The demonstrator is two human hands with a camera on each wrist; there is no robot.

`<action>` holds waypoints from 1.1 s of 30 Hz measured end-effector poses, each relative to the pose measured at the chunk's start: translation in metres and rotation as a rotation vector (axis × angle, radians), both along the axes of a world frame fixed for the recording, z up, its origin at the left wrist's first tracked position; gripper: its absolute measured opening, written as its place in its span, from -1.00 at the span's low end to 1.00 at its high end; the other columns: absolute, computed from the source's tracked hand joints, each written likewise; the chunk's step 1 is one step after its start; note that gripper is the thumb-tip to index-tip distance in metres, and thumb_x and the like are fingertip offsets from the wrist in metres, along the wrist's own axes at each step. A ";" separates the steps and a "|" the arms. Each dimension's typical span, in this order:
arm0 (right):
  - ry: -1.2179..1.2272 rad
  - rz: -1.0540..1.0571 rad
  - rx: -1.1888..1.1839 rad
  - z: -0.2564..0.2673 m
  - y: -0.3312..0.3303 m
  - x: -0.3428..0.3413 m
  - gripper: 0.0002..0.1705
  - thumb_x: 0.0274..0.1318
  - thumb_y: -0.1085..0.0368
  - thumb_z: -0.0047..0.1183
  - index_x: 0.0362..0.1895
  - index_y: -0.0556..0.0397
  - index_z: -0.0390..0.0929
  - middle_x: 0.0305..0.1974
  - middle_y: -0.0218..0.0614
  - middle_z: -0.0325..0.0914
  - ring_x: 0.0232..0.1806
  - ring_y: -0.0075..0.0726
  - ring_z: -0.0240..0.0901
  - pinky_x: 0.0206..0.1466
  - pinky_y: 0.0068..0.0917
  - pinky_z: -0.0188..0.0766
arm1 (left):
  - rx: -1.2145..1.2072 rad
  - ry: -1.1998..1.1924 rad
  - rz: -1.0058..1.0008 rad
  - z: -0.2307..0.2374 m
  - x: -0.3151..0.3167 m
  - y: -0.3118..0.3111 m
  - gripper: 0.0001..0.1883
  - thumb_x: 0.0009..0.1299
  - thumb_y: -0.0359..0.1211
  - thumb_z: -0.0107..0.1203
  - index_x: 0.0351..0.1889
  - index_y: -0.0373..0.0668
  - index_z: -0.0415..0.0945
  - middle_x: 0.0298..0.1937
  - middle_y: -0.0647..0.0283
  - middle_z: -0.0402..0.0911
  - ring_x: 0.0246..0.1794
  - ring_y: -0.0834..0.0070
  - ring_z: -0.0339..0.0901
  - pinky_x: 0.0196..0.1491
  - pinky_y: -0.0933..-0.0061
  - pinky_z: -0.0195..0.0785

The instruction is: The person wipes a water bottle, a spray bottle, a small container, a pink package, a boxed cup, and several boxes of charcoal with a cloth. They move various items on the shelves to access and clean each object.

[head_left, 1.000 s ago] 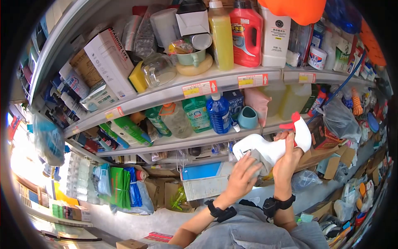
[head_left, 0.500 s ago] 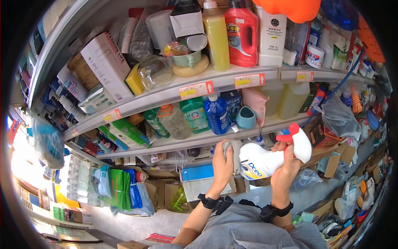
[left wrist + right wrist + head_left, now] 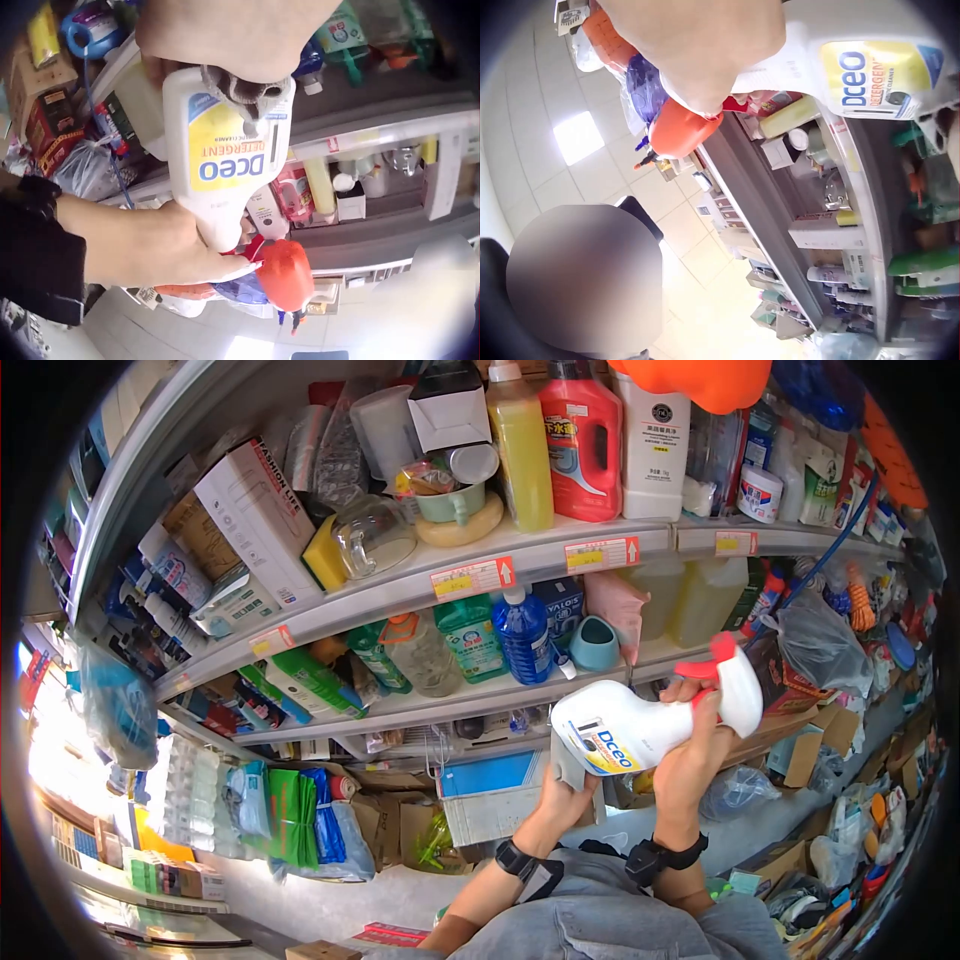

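Note:
A white spray bottle with a red and white trigger head is held tilted in front of the shelves, its blue and yellow detergent label facing up. My right hand grips it round the neck, just under the trigger. At the bottle's base my left hand holds a grey cloth against the bottom end. In the left wrist view, the cloth bunches out from under the left hand over the base. The left fingertips are mostly hidden behind the bottle.
Behind the hands runs a lower shelf with a blue bottle and a teal cup. The upper shelf holds a red jug and a white bottle. Below stands an open carton; a plastic bag hangs right.
The left hand and cloth have gone from the bottle's side round its base to the underside. The bottle has turned, so its label, hidden at first, now faces up.

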State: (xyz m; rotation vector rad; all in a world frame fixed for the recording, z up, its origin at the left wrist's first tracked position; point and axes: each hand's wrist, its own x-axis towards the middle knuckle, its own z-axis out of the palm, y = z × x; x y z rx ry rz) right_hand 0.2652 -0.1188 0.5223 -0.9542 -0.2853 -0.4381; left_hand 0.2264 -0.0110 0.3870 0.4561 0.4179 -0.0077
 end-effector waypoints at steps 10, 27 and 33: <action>0.178 0.260 -0.402 -0.013 0.016 -0.017 -0.79 0.10 0.49 0.06 -0.13 0.19 0.46 -0.22 -0.33 0.53 -0.13 -0.45 0.48 0.03 -0.45 0.39 | -0.260 0.009 -0.047 -0.006 0.004 -0.001 -0.46 0.47 0.13 -0.20 0.26 0.07 0.39 0.23 0.37 0.52 0.21 0.36 0.48 0.22 0.17 0.37; 0.041 -0.006 -0.311 -0.056 0.015 -0.009 -0.63 -0.04 0.53 0.19 -0.09 0.21 0.40 -0.09 -0.17 0.54 0.07 -0.22 0.46 0.21 -0.25 0.33 | -0.039 0.108 -0.159 0.002 -0.004 -0.009 -0.45 0.50 0.13 -0.17 0.31 0.07 0.32 0.27 0.38 0.48 0.21 0.40 0.48 0.18 0.27 0.43; 0.049 -0.034 -0.223 -0.060 -0.002 -0.003 -0.63 -0.01 0.54 0.14 -0.08 0.19 0.35 -0.11 -0.18 0.52 0.09 -0.20 0.46 0.27 -0.21 0.28 | -0.063 -0.023 -0.316 -0.018 -0.008 -0.018 -0.43 0.56 0.08 -0.29 0.27 -0.15 0.33 0.17 0.16 0.54 0.11 0.25 0.55 0.07 0.27 0.51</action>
